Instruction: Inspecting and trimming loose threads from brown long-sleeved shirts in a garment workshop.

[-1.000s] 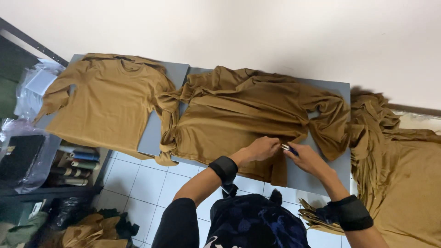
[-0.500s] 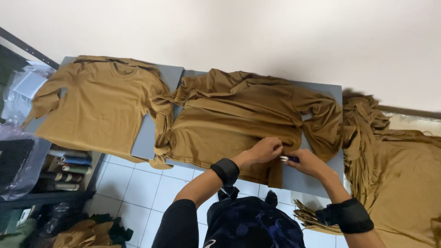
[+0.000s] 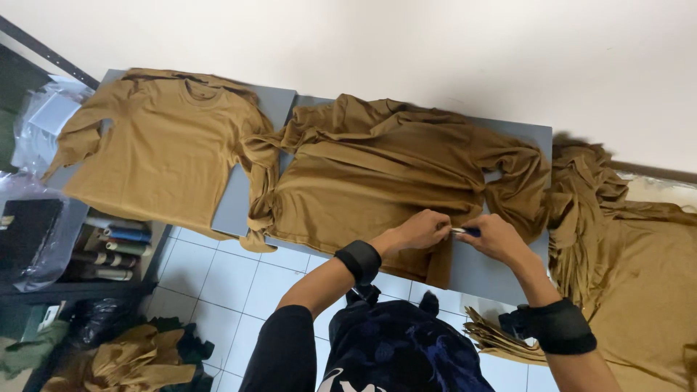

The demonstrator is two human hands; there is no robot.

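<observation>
Compared with a moment ago, both hands are staying at the hem of the crumpled brown shirt (image 3: 385, 181) on the grey desk (image 3: 486, 272), the left hand (image 3: 421, 231) pinching cloth, the right hand (image 3: 497, 239) closing its grip on a small blue-handled tool (image 3: 466, 231).

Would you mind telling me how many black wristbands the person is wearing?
2. One wristband is on the left forearm, near the left hand on the brown shirt; the other wristband is on the right forearm, bottom right.
</observation>
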